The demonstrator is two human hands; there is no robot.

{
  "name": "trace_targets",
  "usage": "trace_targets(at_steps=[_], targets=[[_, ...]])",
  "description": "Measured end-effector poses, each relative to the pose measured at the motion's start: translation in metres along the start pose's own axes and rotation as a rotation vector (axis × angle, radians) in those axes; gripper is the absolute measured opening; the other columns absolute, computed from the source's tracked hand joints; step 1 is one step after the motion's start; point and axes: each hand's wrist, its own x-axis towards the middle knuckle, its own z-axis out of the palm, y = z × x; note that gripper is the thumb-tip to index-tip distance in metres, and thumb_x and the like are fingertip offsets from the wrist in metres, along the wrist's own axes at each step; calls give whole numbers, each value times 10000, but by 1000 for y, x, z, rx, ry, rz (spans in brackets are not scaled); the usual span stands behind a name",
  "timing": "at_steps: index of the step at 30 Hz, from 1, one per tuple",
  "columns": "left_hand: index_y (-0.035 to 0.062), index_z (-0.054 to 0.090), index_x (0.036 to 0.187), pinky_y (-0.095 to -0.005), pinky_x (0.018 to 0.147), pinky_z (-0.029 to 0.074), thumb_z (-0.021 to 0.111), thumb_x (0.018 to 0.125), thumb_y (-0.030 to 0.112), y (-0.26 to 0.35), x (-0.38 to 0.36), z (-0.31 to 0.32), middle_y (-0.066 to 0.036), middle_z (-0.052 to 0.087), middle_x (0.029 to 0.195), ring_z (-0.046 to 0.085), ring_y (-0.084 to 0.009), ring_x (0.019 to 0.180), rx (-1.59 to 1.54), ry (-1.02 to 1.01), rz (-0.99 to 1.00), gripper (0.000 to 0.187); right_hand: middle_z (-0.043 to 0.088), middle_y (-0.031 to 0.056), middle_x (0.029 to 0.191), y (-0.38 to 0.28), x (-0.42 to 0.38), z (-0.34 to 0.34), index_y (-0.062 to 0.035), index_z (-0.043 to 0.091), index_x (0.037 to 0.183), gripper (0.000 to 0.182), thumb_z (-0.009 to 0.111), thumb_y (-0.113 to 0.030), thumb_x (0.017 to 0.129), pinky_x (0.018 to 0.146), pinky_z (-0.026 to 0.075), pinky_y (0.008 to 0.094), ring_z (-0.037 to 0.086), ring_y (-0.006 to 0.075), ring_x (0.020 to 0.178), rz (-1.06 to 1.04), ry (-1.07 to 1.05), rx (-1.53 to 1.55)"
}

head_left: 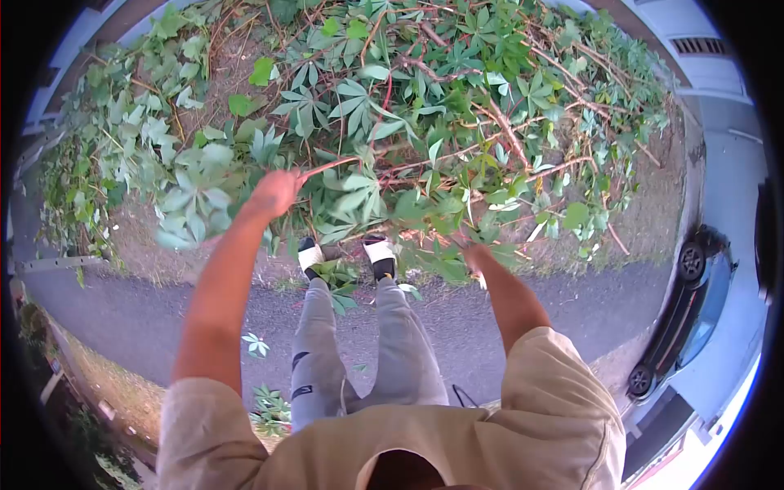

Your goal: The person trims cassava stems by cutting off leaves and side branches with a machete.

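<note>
I see grey asphalt (pixel 180 302) nearest, meeting bare soil (pixel 159 260). The right hand (pixel 478 258) is among leaves (pixel 437 260); I can't tell its grip. The left hand (pixel 276 192) is closed round a reddish stem (pixel 328 167) at the near side of a leafy heap (pixel 351 98). A car (pixel 671 317) stands well to the right.

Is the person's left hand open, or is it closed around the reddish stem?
Closed: the left hand, slightly blurred, looks curled like a fist, and the reddish stem comes out of it towards picture right.
</note>
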Motion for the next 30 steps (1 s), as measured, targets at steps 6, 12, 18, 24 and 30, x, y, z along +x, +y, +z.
trace_targets(at_steps=[6,12,18,24,30], targets=[[21,608,1112,-628,760,546,542,1105,355,0,-75,20,-312,703,867,686,-541,865,-148,87,-151,341,539,55,611,67,-125,34,-41,683,1000,686,476,-693,1050,430,459,398,528,218,440,267,92,850],[32,604,1076,-627,669,509,563,1104,300,35,-181,-13,-315,652,771,662,-554,790,-141,186,-245,272,483,17,574,20,-168,-18,-69,574,882,660,498,-704,1044,401,421,341,525,147,443,77,212,900],[-4,556,1027,-546,599,414,553,1116,233,40,-306,-62,-315,558,740,549,-565,723,-312,280,-430,253,503,2,660,-94,-174,-68,-80,563,928,595,502,-652,1078,432,399,300,482,113,483,-246,125,1035],[-17,541,1001,-540,593,398,551,1120,218,53,-463,-68,-303,525,711,527,-547,690,-341,362,-619,264,485,5,661,-150,-184,-35,-104,552,919,571,510,-651,1077,408,369,312,446,112,460,-329,-75,956],[-21,535,982,-525,581,378,508,1142,266,84,-627,-17,-276,507,679,486,-507,633,-395,519,-956,330,490,-26,644,-180,-199,2,-142,546,907,551,540,-673,1051,387,309,292,396,92,420,-290,-169,713]])
